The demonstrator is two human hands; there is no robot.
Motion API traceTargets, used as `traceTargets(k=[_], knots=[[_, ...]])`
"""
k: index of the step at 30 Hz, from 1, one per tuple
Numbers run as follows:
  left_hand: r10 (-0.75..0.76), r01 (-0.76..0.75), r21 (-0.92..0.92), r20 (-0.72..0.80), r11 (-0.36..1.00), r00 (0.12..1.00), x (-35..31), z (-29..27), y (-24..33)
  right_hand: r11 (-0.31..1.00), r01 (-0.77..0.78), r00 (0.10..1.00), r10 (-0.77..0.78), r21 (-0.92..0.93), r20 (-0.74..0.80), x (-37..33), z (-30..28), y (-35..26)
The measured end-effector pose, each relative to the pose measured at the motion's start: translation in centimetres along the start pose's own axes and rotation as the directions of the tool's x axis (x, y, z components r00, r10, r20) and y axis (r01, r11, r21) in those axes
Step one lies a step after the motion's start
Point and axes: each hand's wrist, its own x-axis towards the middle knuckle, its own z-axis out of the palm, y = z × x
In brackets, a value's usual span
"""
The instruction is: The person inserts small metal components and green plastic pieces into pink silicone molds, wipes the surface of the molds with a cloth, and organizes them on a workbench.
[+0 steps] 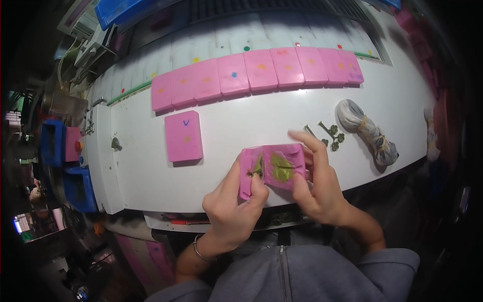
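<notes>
Just above the near edge of the table, a pink rubber mold (298,158) is spread apart like a book between my two hands. Olive-green colour (280,167) shows on its inner faces; whether this is a wax piece or a stain, I cannot tell. My left hand (229,209) grips the left half, thumb pressed on the inner face by the green. Around the right half, my right hand (322,194) has its thumb at the lower edge, with the index finger raised. Small green branched pieces (330,133) lie beyond my right hand.
Several pink blocks (234,78) stand in a row along the back. One more pink block (183,135) lies at left centre. A tied grey-white cloth bundle (366,128) is on the right. A small green lump (116,144) sits far left, near blue trays (80,190).
</notes>
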Motion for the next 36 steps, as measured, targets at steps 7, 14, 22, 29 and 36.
traceTargets(k=[7, 14, 22, 29, 36], knots=[[0.001, 0.01, -0.136, 0.081, 0.991, 0.997, -0.1, -0.4, -1.9, 0.963, 0.112, 0.976, -0.06, -0.245, 0.21, 0.6, -1.3, -0.8], [0.06, 0.055, -0.576, 0.178, 0.816, 0.982, 0.1, 0.8, -4.3, 0.962, -0.257, 0.932, 0.223, 0.089, 0.285, -0.6, -0.4, -2.0], [-0.229, 0.338, -0.929, 0.365, -0.149, 0.902, 2.1, 1.1, -2.7, 0.852, -0.395, 0.915, 0.33, 0.344, 0.234, -2.7, 1.0, -1.5], [-0.217, 0.48, -0.833, 0.432, 0.277, 0.875, 1.0, 1.1, -0.8, 0.979, 0.043, 0.998, -0.032, -0.201, 0.057, 1.4, -0.1, -2.3], [-0.309, 0.428, -0.768, 0.309, 0.477, 0.899, 1.0, 0.6, 0.9, 0.929, 0.207, 0.961, -0.253, -0.307, -0.116, 0.2, 2.2, -0.9]])
